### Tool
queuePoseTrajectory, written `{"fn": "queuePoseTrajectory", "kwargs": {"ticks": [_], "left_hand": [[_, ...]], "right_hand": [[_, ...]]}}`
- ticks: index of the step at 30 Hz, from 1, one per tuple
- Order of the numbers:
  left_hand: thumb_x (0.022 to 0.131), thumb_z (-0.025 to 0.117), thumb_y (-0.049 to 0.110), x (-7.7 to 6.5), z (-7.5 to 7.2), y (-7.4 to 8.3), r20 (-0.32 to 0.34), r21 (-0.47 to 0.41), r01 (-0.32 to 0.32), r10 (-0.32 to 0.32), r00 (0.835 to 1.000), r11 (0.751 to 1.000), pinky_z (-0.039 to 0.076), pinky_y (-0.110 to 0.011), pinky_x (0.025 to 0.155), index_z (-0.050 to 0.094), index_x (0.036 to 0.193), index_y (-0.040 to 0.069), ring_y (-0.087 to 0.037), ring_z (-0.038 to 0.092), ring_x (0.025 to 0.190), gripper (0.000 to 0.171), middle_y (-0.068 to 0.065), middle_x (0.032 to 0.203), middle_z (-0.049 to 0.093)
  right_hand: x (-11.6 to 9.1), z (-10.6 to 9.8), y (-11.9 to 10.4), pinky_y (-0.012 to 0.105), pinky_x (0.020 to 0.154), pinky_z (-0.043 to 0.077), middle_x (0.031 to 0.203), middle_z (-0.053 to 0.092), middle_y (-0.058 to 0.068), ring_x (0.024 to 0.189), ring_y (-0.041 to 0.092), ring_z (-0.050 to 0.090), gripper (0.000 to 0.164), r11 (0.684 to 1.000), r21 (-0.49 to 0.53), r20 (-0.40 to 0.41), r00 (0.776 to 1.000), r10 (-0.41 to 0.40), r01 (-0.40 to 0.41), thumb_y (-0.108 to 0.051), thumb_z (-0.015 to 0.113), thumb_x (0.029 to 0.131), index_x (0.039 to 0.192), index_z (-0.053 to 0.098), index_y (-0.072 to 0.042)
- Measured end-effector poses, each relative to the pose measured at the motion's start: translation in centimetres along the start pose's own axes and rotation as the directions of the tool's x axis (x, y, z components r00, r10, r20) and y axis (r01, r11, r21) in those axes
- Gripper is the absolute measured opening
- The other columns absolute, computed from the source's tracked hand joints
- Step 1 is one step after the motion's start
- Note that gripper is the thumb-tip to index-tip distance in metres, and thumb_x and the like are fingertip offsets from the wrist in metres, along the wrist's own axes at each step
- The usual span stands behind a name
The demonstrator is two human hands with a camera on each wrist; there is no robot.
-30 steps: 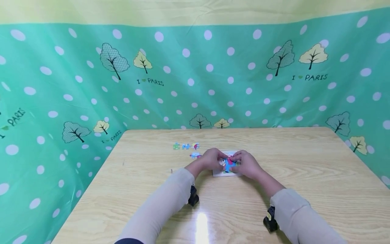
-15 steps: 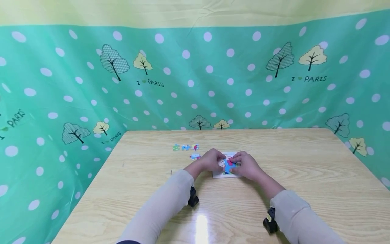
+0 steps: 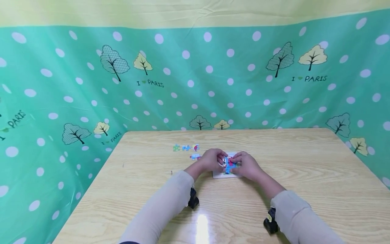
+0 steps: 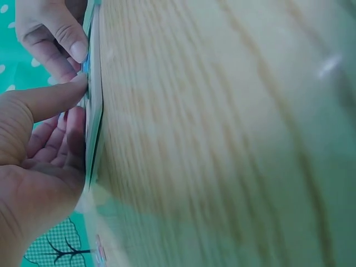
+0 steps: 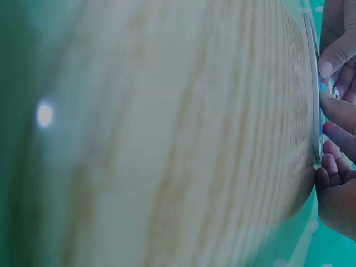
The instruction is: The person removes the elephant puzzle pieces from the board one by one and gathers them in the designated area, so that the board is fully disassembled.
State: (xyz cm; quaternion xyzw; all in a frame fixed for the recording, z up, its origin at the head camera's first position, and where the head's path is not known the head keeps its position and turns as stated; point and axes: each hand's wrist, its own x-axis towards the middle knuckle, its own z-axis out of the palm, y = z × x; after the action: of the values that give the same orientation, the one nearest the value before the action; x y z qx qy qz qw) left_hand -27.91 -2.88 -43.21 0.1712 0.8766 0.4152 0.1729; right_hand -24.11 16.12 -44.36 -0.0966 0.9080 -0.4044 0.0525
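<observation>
Just right of the frame's centre and a little below it, a white puzzle board [image 3: 219, 175] is laid flat on a wooden table [image 3: 106, 196], its bright blue and red picture partly covered by two hands. At the picture's left side, a puzzle piece [image 3: 224, 161] printed with a face is pinched between the thumb and fingers of the left hand [image 3: 211, 160]. The board's right side is touched by the right hand [image 3: 248, 165], with thumb and forefinger set apart over the blue part; whether a piece is gripped by it cannot be told. In the left wrist view both hands are seen edge-on at the upper left, and in the right wrist view along the right edge, close together at the board's face.

Left of the board, a green piece [image 3: 176, 148], a blue piece [image 3: 186, 148] and a red and yellow piece [image 3: 195, 147] are lined up in a row. Below them, a pale blue piece [image 3: 195, 156] is placed near the left hand. Small black devices [image 3: 193, 199] are worn at both wrists, under pale sleeves [image 3: 164, 200]. The upper frame is filled by a green curtain [image 3: 170, 84], patterned with white dots and trees, and a bright reflection is cast on the table at lower centre
</observation>
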Motion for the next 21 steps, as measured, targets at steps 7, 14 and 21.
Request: {"fn": "queuePoseTrajectory", "kwargs": {"ticks": [7,14,21], "left_hand": [[0.079,0.086,-0.006,0.0,-0.1,-0.1,-0.016,-0.078,0.012,-0.013,1.000,0.997,0.055,-0.022,0.078,0.070,0.123,0.005,-0.012,0.063,0.081,0.048,-0.001,0.094,0.065],[0.078,0.085,-0.008,0.1,-0.4,-0.8,-0.022,-0.176,-0.003,-0.001,1.000,0.984,0.057,-0.024,0.080,0.072,0.124,0.006,-0.014,0.064,0.085,0.049,-0.002,0.096,0.067],[0.079,0.084,-0.009,-0.3,-1.4,-1.4,-0.042,-0.290,-0.037,0.025,0.999,0.956,0.058,-0.027,0.084,0.071,0.128,0.004,-0.016,0.066,0.092,0.052,-0.004,0.101,0.070]], "right_hand": [[0.0,-0.1,0.0,0.057,0.110,0.042,0.128,0.059,0.020,0.125,0.042,0.053,0.039,1.000,0.005,-0.001,1.000,0.009,-0.009,-0.005,0.084,0.086,0.120,0.071,0.010],[-0.1,-0.2,-0.1,0.057,0.109,0.043,0.127,0.059,0.020,0.123,0.042,0.054,0.040,1.000,-0.003,-0.001,1.000,-0.003,0.003,-0.006,0.085,0.085,0.119,0.071,0.011],[-0.1,-0.1,-0.2,0.058,0.110,0.042,0.129,0.058,0.018,0.125,0.042,0.053,0.041,1.000,-0.005,0.003,1.000,0.026,-0.026,-0.007,0.084,0.087,0.122,0.071,0.008]]}}
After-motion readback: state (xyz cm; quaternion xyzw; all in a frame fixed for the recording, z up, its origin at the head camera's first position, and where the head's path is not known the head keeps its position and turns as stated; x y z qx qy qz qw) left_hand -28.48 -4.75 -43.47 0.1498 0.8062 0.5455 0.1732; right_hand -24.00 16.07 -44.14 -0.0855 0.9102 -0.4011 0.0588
